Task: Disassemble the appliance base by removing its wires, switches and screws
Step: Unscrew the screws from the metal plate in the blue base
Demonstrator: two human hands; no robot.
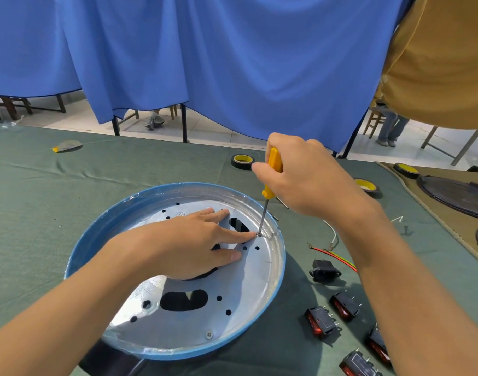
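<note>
left hand (pixel 194 240) lies flat, fingers straight, steadying the base (pixel 270 270) while right hand (pixel 305 177) grips the screwdriver (pixel 271 172) on a screw (pixel 258 234).

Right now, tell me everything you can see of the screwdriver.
The screwdriver has a yellow plastic-looking handle and a thin grey metal shaft. It stands almost upright, the handle leaning a little to the right. The right hand grips the handle and hides part of it. The tip sits on a screw near the right edge of the metal plate inside the round blue-rimmed base. The left hand lies flat on the plate, its forefinger reaching the tip.
</note>
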